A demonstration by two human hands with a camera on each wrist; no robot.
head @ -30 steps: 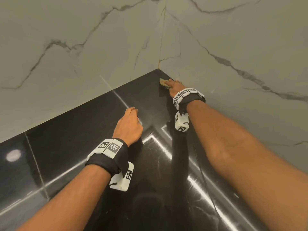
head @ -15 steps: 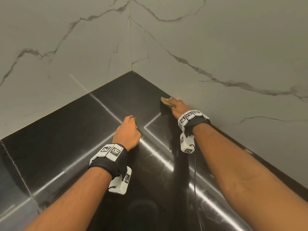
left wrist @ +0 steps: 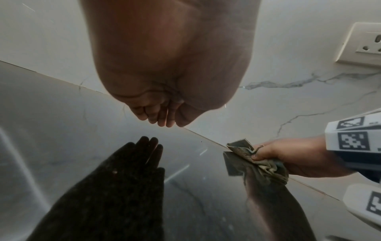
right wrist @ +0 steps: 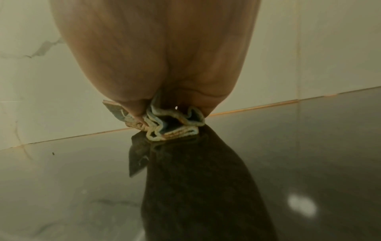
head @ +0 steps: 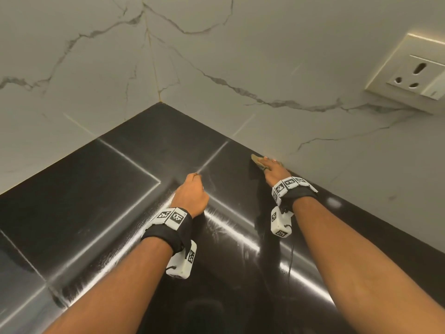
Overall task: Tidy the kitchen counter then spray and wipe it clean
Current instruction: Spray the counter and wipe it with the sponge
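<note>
A crumpled beige and blue cloth (head: 256,159) (left wrist: 257,161) (right wrist: 173,125) lies pressed on the glossy black counter (head: 96,189), right at the seam with the right-hand marble wall. My right hand (head: 274,170) (left wrist: 288,156) grips it, thumb and fingers bunched into its folds. My left hand (head: 191,195) (left wrist: 160,114) sits on the counter to the left of the cloth, a hand's width or more away. Its fingers are curled under and hold nothing. The counter mirrors both hands.
White marble walls (head: 216,68) meet in a corner behind the counter. A cream wall socket (head: 414,73) (left wrist: 367,44) sits on the right wall above and beyond my right hand. Faint wet streaks show on the counter between my hands.
My right hand has slid the cloth along the right wall, away from the corner and toward me. The left hand stays curled on the counter. The socket has come into view.
</note>
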